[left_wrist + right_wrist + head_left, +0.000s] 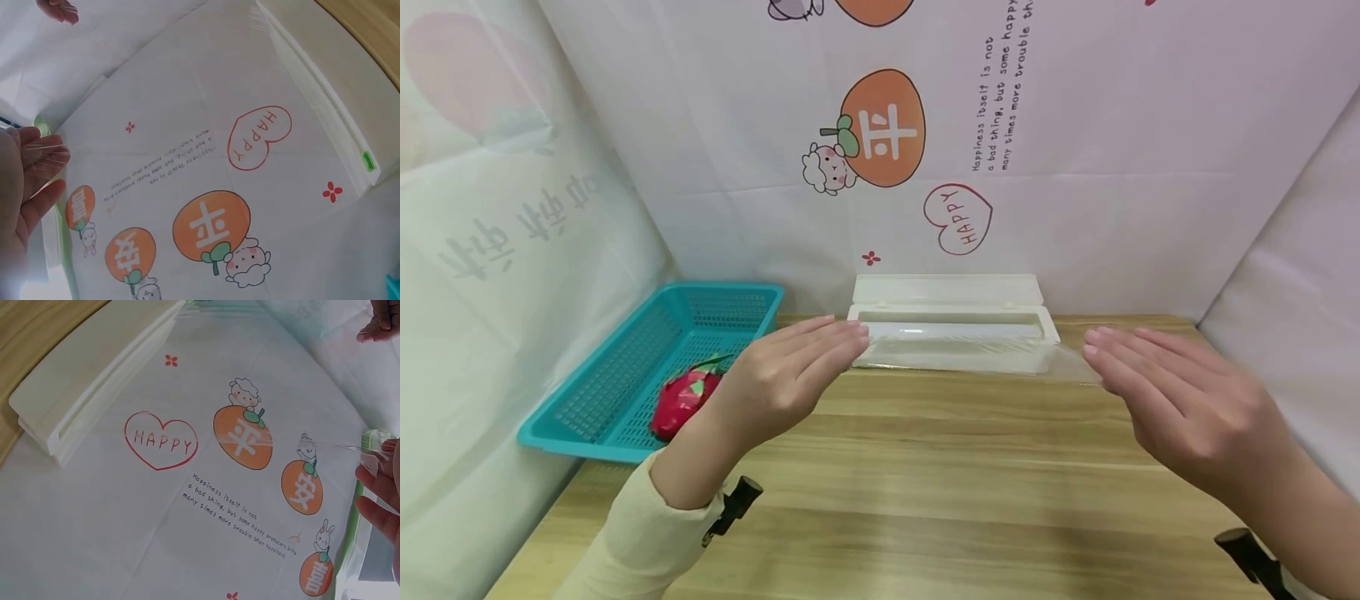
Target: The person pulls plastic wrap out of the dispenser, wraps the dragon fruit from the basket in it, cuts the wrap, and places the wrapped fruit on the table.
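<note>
A sheet of clear cling film (1067,365) stretches between my two hands in front of an open white cling film box (955,362). My left hand (801,371) pinches the film's left side, fingers pointing toward the box and thumb hidden underneath in the head view. On the other side my right hand (1187,400) pinches the film's right side, where it bunches into thin creases at the fingers (375,481) in the right wrist view. Inside the box lies the roll (951,330), and its lid (947,289) leans up behind.
A turquoise plastic basket (606,367) stands at the left with a red dragon fruit (683,400) in it, partly behind my left forearm. The wooden table (925,500) is bounded by a printed white cloth (737,150) at the back and sides.
</note>
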{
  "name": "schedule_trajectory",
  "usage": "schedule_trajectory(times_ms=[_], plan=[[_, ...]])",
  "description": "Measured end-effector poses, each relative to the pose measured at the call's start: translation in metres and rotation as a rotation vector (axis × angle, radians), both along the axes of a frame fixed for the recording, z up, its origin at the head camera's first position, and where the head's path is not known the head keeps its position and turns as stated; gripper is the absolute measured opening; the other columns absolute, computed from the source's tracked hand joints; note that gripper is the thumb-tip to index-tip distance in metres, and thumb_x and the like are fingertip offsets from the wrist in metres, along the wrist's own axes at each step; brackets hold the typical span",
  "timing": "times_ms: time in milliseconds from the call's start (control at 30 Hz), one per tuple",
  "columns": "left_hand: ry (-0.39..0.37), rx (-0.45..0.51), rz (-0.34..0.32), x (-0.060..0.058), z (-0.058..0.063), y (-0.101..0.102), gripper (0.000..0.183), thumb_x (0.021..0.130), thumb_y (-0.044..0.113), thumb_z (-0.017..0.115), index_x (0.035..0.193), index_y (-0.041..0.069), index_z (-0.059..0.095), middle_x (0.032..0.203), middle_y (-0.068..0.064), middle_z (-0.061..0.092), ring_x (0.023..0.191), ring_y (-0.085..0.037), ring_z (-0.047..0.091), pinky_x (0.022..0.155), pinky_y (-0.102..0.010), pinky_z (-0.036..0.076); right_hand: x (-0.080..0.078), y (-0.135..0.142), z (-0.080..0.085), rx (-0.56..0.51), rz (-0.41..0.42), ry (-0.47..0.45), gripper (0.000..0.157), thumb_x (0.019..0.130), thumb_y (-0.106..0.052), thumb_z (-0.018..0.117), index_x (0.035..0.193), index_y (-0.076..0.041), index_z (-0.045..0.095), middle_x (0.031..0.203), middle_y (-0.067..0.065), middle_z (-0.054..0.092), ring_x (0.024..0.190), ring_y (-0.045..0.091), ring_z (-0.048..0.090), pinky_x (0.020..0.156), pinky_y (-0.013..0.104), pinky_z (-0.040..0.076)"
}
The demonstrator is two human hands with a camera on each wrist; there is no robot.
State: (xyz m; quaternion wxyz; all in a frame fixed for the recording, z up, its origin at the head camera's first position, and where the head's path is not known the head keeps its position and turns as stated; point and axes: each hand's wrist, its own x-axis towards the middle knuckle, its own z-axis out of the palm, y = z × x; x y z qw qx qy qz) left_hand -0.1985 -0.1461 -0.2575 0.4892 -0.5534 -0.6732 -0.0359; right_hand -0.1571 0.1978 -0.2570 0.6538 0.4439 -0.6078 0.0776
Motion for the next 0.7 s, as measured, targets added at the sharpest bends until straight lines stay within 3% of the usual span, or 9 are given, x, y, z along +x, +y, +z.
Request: schedule_trajectory(times_ms=[233,467,700], plan=[[-0.036,-0.047,-0.039,0.006,-0.006,-0.002,0.025,0.099,0.012,0.056,0.113,-0.007,0.064,0.11,-0.018,0.069,0.101,-0.025,0.068,0.086,-0.041,0.052,0.008,0.003,-0.007,0.06,0.001,-0.046,0.023,0.093,0.008,0.046,0.101,0.008,0.068,0.084,0.019,0.071,0.064,0.03,0.065,0.08,0.039,0.054],[0.007,-0.06,-0.089,0.012,-0.013,-0.002,0.022,0.1,0.007,0.053,0.112,-0.008,0.064,0.108,-0.017,0.07,0.098,-0.024,0.069,0.083,-0.039,0.054,0.017,0.006,-0.013,0.125,-0.001,-0.079,0.023,0.093,0.007,0.046,0.102,0.009,0.067,0.087,0.019,0.071,0.07,0.026,0.067,0.093,0.035,0.049],[0.001,-0.08,-0.127,0.018,-0.022,-0.007,0.022,0.101,0.005,0.049,0.111,-0.009,0.063,0.107,-0.018,0.07,0.097,-0.023,0.069,0.081,-0.039,0.054,0.025,0.007,-0.018,0.224,0.023,-0.15,0.024,0.098,0.007,0.043,0.106,0.013,0.064,0.097,0.022,0.07,0.086,0.026,0.068,0.102,0.034,0.041]])
